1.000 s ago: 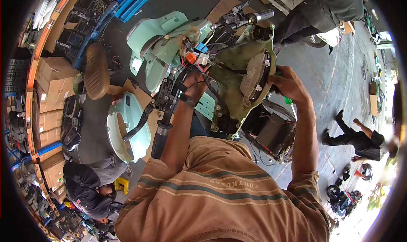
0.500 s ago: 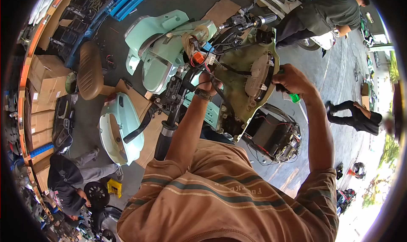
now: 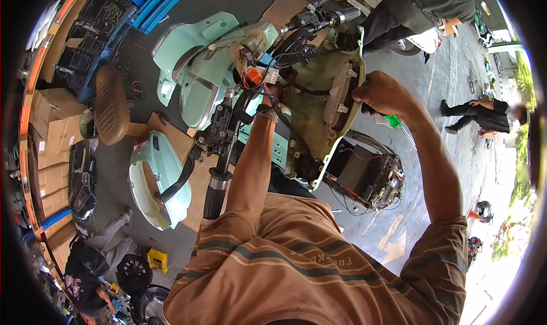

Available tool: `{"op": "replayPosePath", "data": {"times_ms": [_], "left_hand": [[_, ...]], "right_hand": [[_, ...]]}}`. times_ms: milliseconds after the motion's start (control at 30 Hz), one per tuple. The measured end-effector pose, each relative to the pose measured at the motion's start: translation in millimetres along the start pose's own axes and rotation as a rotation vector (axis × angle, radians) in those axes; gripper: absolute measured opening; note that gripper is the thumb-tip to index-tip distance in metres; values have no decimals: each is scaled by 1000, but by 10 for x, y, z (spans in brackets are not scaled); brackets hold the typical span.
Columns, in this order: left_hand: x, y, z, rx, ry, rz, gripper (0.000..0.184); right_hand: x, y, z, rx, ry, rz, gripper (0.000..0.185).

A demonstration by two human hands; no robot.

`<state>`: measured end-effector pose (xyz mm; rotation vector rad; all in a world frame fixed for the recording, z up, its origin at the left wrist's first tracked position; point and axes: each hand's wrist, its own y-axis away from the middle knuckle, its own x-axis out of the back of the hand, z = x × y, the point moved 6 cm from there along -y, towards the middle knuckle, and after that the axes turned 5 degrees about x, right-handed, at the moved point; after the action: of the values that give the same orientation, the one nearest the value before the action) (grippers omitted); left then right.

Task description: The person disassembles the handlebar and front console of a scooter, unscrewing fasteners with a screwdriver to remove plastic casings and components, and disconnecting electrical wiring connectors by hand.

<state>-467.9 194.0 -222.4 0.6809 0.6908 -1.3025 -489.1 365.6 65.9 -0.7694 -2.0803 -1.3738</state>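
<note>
My right hand [image 3: 388, 95] is closed round a green-handled screwdriver [image 3: 393, 121], its thin shaft pointing down and right. The knuckles are at the right edge of a yellowish scooter body panel [image 3: 312, 111], its inner side facing me. A long lamp-like unit [image 3: 340, 100] is fixed to that panel. My left hand [image 3: 276, 91] reaches in behind dark cables at the panel's left side; its fingers are mostly hidden. Close by hang an orange connector [image 3: 253, 75] and a white connector [image 3: 270, 75]. The handlebar [image 3: 219, 180] with its black grip runs beside my left forearm.
Mint-green body panels [image 3: 196, 91] and a mint-green cowl [image 3: 159, 180] lie on cardboard at left, near a brown seat [image 3: 111, 105]. A black boxy unit with wires [image 3: 364, 168] sits below the panel. Other people [image 3: 421, 14] stand or walk nearby. Cardboard boxes [image 3: 54, 131] line a shelf.
The view has shifted a little. My left hand has gone deeper behind the cables. My right hand stays by the panel edge with the screwdriver, its wrist turned slightly.
</note>
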Motion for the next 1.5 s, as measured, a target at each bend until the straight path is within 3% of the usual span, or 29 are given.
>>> {"op": "replayPosePath", "data": {"times_ms": [100, 200, 267, 300, 400, 467, 533, 667, 800, 833, 967, 1100, 1200, 1267, 1400, 1433, 1500], "left_hand": [[163, -16, -164, 114, 155, 152, 46], [773, -111, -702, 203, 326, 492, 50], [779, -269, -964, 164, 673, 136, 52], [603, -191, -833, 164, 675, 134, 52], [-59, 122, -138, -193, 253, -72, 48], [-59, 113, -310, 85, 259, 160, 29], [-52, 180, -427, 226, 259, 276, 21], [-124, 322, -309, 18, -276, 229, 25], [-151, 339, -315, 249, -215, 313, 38], [-224, 302, -342, 212, -28, 219, 39], [-264, 259, -362, 204, 248, 150, 41], [-54, 294, -255, 93, 359, 235, 38], [124, 327, -155, -26, 400, 293, 37], [260, 340, -162, -86, 458, 293, 36], [462, 255, -149, -53, 871, 20, 34], [564, 327, -204, -4, 693, 285, 29], [544, 497, -141, 83, 589, 458, 23]], "right_hand": [[-26, 26, -44, 27, 43, 97, 32], [-26, 48, -69, 18, 52, 199, 34], [-33, 85, -84, -14, 91, 231, 35], [-7, 131, -133, -40, 100, 287, 36], [-3, 248, -317, 22, 73, 418, 37], [-1, 286, -463, 111, 33, 490, 38], [-28, 303, -550, 105, 65, 488, 43], [-125, 273, -540, 147, 155, 462, 56], [-188, 272, -597, 229, 72, 475, 61], [-189, 266, -597, 197, 71, 483, 61], [-140, 347, -624, 48, 178, 520, 54], [-174, 272, -376, 59, 114, 461, 45], [-275, 131, -141, 128, 175, 494, 50], [-316, 86, -65, 199, 258, 607, 44], [-434, 30, 69, 89, 42, 511, 38], [-469, 17, 122, 54, 21, 503, 39], [-540, -10, 235, 30, -1, 489, 39]]}}
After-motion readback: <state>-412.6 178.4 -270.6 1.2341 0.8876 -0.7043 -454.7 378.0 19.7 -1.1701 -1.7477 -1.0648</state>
